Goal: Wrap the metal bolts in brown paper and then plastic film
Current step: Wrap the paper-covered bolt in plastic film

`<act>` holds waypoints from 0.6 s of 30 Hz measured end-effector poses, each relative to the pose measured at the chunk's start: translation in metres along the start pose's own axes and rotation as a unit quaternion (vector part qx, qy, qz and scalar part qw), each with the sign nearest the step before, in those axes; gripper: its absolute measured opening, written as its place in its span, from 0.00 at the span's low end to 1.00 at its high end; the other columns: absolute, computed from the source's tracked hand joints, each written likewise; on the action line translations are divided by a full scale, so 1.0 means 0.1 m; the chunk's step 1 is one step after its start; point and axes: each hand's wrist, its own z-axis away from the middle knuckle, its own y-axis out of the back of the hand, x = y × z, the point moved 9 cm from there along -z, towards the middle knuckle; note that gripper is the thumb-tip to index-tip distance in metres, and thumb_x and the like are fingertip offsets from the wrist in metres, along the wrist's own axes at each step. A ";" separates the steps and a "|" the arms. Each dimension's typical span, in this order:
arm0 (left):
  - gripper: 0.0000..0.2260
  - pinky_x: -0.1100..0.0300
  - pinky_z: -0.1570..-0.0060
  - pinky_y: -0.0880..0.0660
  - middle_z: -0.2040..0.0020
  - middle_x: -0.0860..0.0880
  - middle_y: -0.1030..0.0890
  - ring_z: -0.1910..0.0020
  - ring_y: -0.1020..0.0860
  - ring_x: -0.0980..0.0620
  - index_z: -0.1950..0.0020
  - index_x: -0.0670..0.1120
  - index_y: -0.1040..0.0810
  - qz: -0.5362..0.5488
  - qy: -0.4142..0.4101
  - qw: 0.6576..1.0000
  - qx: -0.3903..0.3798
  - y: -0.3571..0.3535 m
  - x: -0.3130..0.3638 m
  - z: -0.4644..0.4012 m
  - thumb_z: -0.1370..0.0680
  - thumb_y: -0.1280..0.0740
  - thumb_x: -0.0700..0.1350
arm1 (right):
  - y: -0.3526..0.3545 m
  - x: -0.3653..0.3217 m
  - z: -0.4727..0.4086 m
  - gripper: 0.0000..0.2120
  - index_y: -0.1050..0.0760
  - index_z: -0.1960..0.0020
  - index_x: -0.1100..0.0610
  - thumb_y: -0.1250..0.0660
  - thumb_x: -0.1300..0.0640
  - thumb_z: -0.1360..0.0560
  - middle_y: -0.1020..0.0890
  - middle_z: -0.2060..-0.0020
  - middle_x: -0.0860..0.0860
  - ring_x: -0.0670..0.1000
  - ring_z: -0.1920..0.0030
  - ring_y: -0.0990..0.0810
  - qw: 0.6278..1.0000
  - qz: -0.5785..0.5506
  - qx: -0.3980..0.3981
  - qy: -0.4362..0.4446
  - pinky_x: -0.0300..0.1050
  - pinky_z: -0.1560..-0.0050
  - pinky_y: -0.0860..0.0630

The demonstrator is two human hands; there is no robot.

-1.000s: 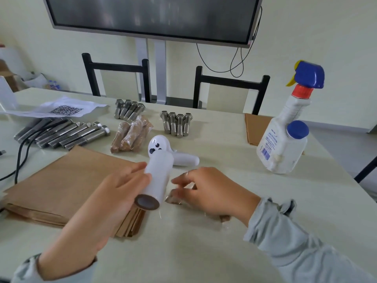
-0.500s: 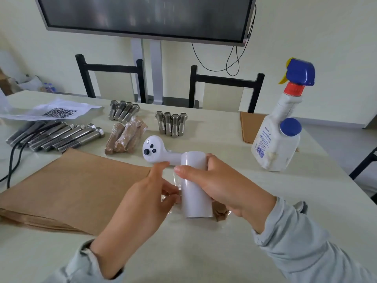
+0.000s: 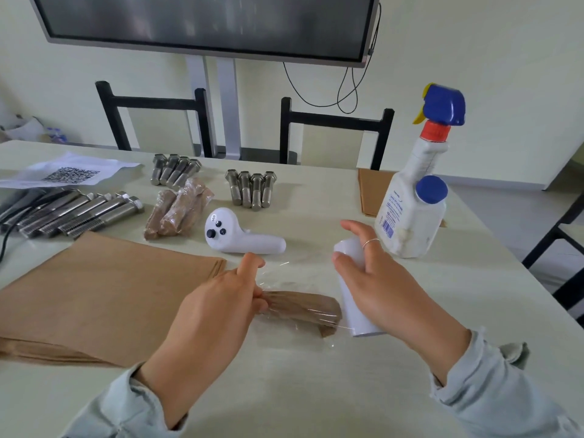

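Two hands worked near the front edge of the tabletop. The left hand pinched the left end of a bolt bundle in brown paper, its fingers curled on the paper and on the loose edge of the plastic film. The right hand held the white film roll just to the right of the bundle, with the fingers curled round the roll and the index finger lifted off it. A thin sheet of film stretched between the roll and the bundle.

By my judgement the paper step was done for this bundle and the film step was only beginning. The next move probably called for keeping the film tight while the roll goes round the bundle, so that the sheet does not wrinkle or slip off the paper.

To the left lay a stack of brown paper sheets. Further back lay a white controller with a small mark that looked like "560", though I could not be sure. Behind it were some finished wrapped bundles, long bare bolts at the left and two groups of short bolts. At the right stood a spray bottle; its label showed a barcode and small print too blurred to read. At the far left lay a sheet with a QR code.
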 end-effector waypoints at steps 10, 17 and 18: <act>0.15 0.68 0.66 0.35 0.52 0.64 0.23 0.59 0.30 0.64 0.37 0.59 0.37 -0.034 -0.022 0.999 0.002 0.05 0.07 0.00 0.22 0.38 0.49 | -0.05 0.08 0.10 0.19 0.46 0.29 0.37 0.54 0.44 0.19 0.33 0.44 0.53 0.56 0.52 0.27 0.924 0.377 0.062 0.005 0.44 0.63 0.37; 0.18 0.60 0.56 0.26 0.50 0.58 0.24 0.51 0.23 0.56 0.40 0.55 0.24 -0.048 -0.168 0.984 -0.020 0.04 0.55 -0.05 0.28 0.28 0.52 | -0.21 0.01 0.12 0.20 0.42 0.29 0.42 0.48 0.52 0.21 0.33 0.42 0.55 0.56 0.46 0.29 0.901 0.429 0.063 0.026 0.46 0.57 0.40; 0.20 0.63 0.49 0.29 0.44 0.60 0.28 0.45 0.28 0.58 0.34 0.58 0.29 -0.009 -0.166 0.984 -0.066 -0.09 0.54 -0.07 0.25 0.34 0.56 | -0.22 0.01 0.12 0.20 0.41 0.29 0.43 0.48 0.52 0.21 0.33 0.41 0.56 0.56 0.45 0.29 0.902 0.426 0.062 0.026 0.46 0.57 0.40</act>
